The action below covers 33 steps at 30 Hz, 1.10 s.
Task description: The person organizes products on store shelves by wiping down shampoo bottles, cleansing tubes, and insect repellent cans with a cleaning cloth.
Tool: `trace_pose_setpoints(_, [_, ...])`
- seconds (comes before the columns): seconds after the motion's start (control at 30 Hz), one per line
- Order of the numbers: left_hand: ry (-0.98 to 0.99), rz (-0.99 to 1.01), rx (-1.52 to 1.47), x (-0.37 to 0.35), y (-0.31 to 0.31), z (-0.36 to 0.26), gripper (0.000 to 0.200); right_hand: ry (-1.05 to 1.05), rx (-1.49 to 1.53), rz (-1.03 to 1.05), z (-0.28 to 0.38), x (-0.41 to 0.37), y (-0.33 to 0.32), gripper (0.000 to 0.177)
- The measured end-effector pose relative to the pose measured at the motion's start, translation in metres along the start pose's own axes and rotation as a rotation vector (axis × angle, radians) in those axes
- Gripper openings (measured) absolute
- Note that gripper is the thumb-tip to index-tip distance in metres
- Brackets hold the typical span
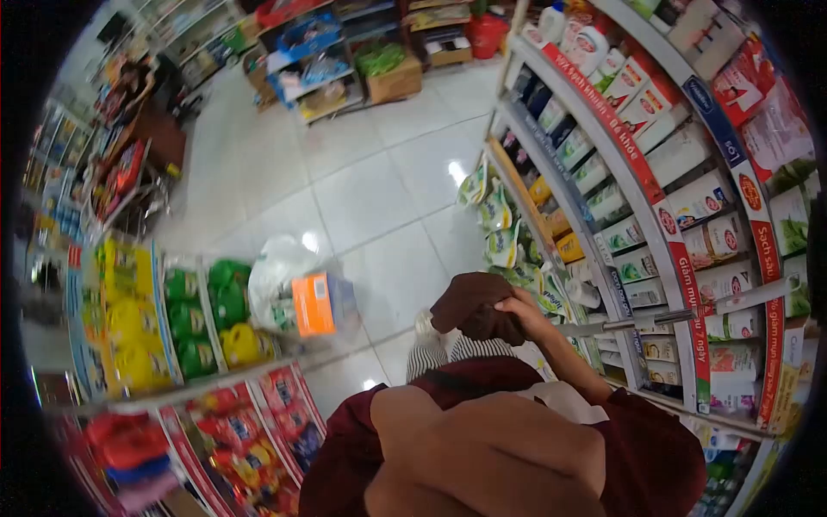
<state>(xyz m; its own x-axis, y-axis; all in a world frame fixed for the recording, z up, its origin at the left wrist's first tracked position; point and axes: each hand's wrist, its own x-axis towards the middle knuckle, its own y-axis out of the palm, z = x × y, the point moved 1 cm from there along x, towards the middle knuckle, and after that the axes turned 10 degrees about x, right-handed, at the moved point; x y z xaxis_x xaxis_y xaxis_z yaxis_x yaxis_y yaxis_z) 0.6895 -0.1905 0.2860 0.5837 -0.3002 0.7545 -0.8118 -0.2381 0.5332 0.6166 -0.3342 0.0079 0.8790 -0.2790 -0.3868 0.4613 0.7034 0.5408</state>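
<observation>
In front of the toiletries shelf [594, 112], the right hand [517, 315] holds a dark brown cloth [467, 298] bunched up, its fingers clamped on the folds; the left hand is out of sight, so I cannot tell how its fingers stand. White-and-green pouches [500, 220] lie along the foot of that shelf, and across the floor from it an orange-sided carton [313, 303] stands beside a white plastic bag [282, 269].

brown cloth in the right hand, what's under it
Striped trousers show at the edge of the brown cloth, with white floor tiles around. What lies directly beneath the cloth, held in the right hand, is covered.
</observation>
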Motion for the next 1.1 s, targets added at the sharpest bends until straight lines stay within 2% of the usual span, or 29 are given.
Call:
trace_pose_setpoints(0.1, [0.020, 0.037, -0.180, 0.028, -0.017, 0.043, 0.021, -0.178, -0.038, -0.073, 0.068, 0.008, -0.003, 0.041])
trace_pose_setpoints(0.13, [-0.002, 0.060, -0.207, 0.038, -0.023, 0.056, 0.018, -0.233, 0.021, -0.209, 0.090, 0.000, -0.003, 0.044])
trace_pose_setpoints(0.2, [-0.119, 0.189, -0.124, 0.069, -0.042, 0.088, 0.012, -0.526, -0.441, -0.534, 0.140, -0.022, -0.012, 0.053])
trace_pose_setpoints(0.23, [-0.174, 0.254, -0.070, 0.085, -0.053, 0.104, 0.010, -0.538, -0.448, -0.781, 0.160, -0.036, -0.020, 0.057])
trace_pose_setpoints(0.27, [-0.227, 0.319, -0.016, 0.098, -0.063, 0.122, 0.008, -0.763, -0.320, -0.786, 0.181, -0.044, -0.032, 0.055])
trace_pose_setpoints(0.3, [-0.283, 0.394, -0.003, 0.107, -0.072, 0.143, 0.008, -0.934, -0.338, -0.949, 0.192, -0.064, -0.070, 0.049])
trace_pose_setpoints(0.33, [-0.337, 0.470, 0.015, 0.116, -0.080, 0.164, 0.008, -1.197, -0.425, -1.029, 0.219, -0.070, -0.063, 0.046])
trace_pose_setpoints(0.37, [-0.396, 0.555, -0.001, 0.119, -0.090, 0.190, 0.013, -1.369, -0.439, -1.172, 0.242, -0.070, -0.059, 0.043])
trace_pose_setpoints(0.4, [-0.456, 0.589, 0.011, 0.126, -0.098, 0.213, 0.013, -1.372, -0.708, -1.269, 0.263, -0.074, -0.067, 0.042])
trace_pose_setpoints(0.43, [-0.515, 0.625, 0.032, 0.133, -0.106, 0.234, 0.014, -1.488, -0.920, -1.443, 0.288, -0.058, -0.059, 0.039])
trace_pose_setpoints(0.5, [-0.645, 0.649, 0.091, 0.147, -0.124, 0.274, 0.015, -1.431, -1.183, -2.120, 0.313, -0.044, -0.094, 0.038])
trace_pose_setpoints(0.6, [-0.772, 0.603, 0.214, 0.183, -0.144, 0.336, 0.016, -1.639, -1.439, -2.272, 0.353, 0.003, -0.119, 0.033])
trace_pose_setpoints(0.7, [-0.768, 0.586, 0.378, 0.228, -0.158, 0.391, 0.016, -1.732, -1.290, -2.234, 0.387, 0.066, -0.113, 0.032])
trace_pose_setpoints(0.77, [-0.733, 0.594, 0.460, 0.256, -0.163, 0.422, 0.016, -1.700, -1.234, -2.202, 0.405, 0.117, -0.105, 0.031])
trace_pose_setpoints(0.8, [-0.594, 0.627, 0.469, 0.267, -0.168, 0.442, 0.010, -1.681, -1.206, -2.187, 0.411, 0.142, -0.102, 0.031])
trace_pose_setpoints(0.83, [-0.527, 0.599, 0.532, 0.279, -0.170, 0.458, 0.010, -1.637, -1.280, -2.048, 0.412, 0.166, -0.106, 0.034])
trace_pose_setpoints(0.87, [-0.468, 0.563, 0.595, 0.291, -0.169, 0.472, 0.010, -1.459, -1.334, -1.885, 0.413, 0.191, -0.106, 0.040])
trace_pose_setpoints(0.9, [-0.413, 0.524, 0.655, 0.304, -0.168, 0.485, 0.010, -1.571, -1.451, -1.748, 0.421, 0.219, -0.101, 0.039])
trace_pose_setpoints(0.93, [-0.288, 0.465, 0.731, 0.321, -0.167, 0.498, 0.011, -1.580, -1.520, -1.617, 0.425, 0.248, -0.102, 0.035])
trace_pose_setpoints(0.97, [-0.158, 0.401, 0.799, 0.343, -0.167, 0.512, 0.013, -1.484, -1.551, -1.485, 0.438, 0.268, -0.090, 0.031])
trace_pose_setpoints(1.03, [0.032, 0.268, 0.892, 0.389, -0.178, 0.549, 0.021, -1.435, -1.556, -1.387, 0.457, 0.312, -0.081, 0.033])
trace_pose_setpoints(1.1, [0.051, 0.243, 0.928, 0.430, -0.188, 0.583, 0.029, -1.428, -1.490, -1.314, 0.478, 0.339, -0.059, 0.032])
